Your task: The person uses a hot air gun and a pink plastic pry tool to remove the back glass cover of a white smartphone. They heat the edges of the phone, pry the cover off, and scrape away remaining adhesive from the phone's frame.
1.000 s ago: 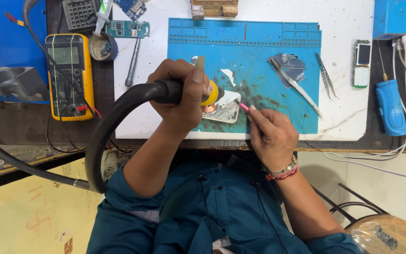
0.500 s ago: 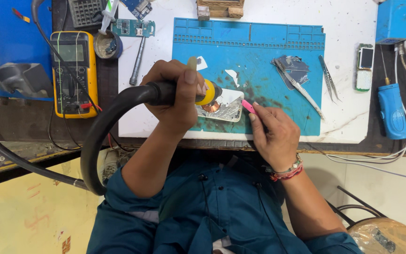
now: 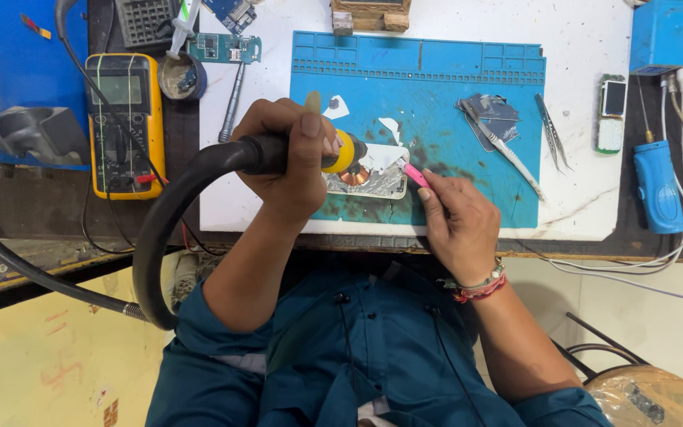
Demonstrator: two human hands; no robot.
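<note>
Hot-air gun handle [image 3: 278, 154] is gripped in the left hand [image 3: 290, 162], fingers clenched round the black grip, thumb on top. Its yellow collar and nozzle [image 3: 348, 152] stick out just past the fingers, aimed down at the opened phone back [image 3: 367, 175]. The thick black hose [image 3: 160, 229] is looped from the handle down off the bench edge.

Pink-handled pry tool [image 3: 415, 174] is pinched in the right hand [image 3: 456, 225] between thumb and forefinger, tip laid at the right edge of the phone back, just beside the nozzle.

The phone back, silver with a copper coil showing, is laid flat on the blue repair mat [image 3: 436, 87], near its front edge, between the two hands.

Elsewhere on the bench [image 3: 579, 213]: yellow multimeter [image 3: 124, 119] at far left, tweezers [image 3: 551, 138] right of the mat, small handset [image 3: 612, 112] beyond them.
</note>
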